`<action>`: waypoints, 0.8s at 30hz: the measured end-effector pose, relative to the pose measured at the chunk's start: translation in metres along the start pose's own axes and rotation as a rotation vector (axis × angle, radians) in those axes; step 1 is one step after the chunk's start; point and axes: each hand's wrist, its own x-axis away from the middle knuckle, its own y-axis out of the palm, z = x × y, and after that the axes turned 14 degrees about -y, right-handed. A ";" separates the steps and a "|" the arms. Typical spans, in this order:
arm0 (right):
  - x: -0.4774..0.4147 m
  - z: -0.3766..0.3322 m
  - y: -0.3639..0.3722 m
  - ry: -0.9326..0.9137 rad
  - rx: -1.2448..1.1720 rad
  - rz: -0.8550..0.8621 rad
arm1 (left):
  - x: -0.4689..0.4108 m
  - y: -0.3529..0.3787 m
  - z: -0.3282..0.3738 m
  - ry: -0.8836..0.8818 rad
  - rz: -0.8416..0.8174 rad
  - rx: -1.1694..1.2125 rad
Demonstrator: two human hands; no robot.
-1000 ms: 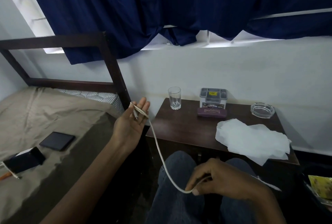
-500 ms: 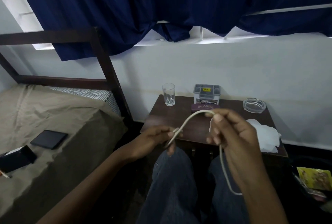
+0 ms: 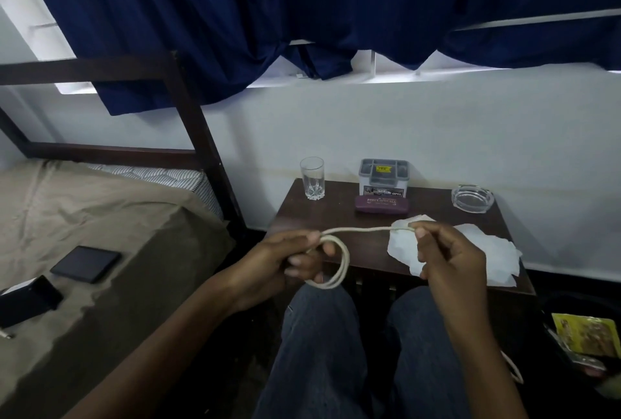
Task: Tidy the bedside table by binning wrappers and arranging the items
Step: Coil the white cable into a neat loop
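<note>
— What's different about the cable [image 3: 364,230] from half a second ago?

— Back then it arched up over the right hand, which was lifted in front of the counter. Now the right hand [image 3: 450,260] has drawn out to the right. The cable runs almost straight between the two hands, over the counter's near edge. A double loop also hangs from the left hand [image 3: 285,259], and that wasn't there before.

— How are the hands closed on it?

— The left hand has its fingers curled round the cable where the loops gather. The right hand pinches it between thumb and fingertip, with the other fingers loosely bent. The loose end trails down behind the right forearm.

— And the counter [image 3: 336,213]?

— Nothing there has moved. A glass [image 3: 312,178] stands at the back left. A grey box [image 3: 383,176] with compartments is at the back middle, with a yellow label in one slot. The rest of it is too dark for me to tell. A purple case [image 3: 382,205] lies just in front of the box. An ashtray [image 3: 472,198] sits at the back right, and crumpled white paper [image 3: 487,250] covers the near right corner.

— The bin?

— The bin [image 3: 571,304] is dark and sits on the floor right of the counter, with a yellow wrapper [image 3: 586,338] lying in it.
</note>
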 end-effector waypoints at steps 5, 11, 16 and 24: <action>0.002 0.001 0.005 0.008 0.022 -0.201 | -0.005 -0.010 0.006 0.046 0.185 0.368; 0.004 0.011 0.007 -0.076 0.370 -0.370 | -0.005 -0.031 0.012 0.231 0.322 0.642; 0.009 0.013 0.014 -0.171 0.329 -0.616 | -0.007 -0.033 0.010 0.315 0.409 0.711; 0.029 -0.016 0.042 -0.158 0.154 -0.953 | -0.009 -0.029 0.010 0.383 0.588 0.642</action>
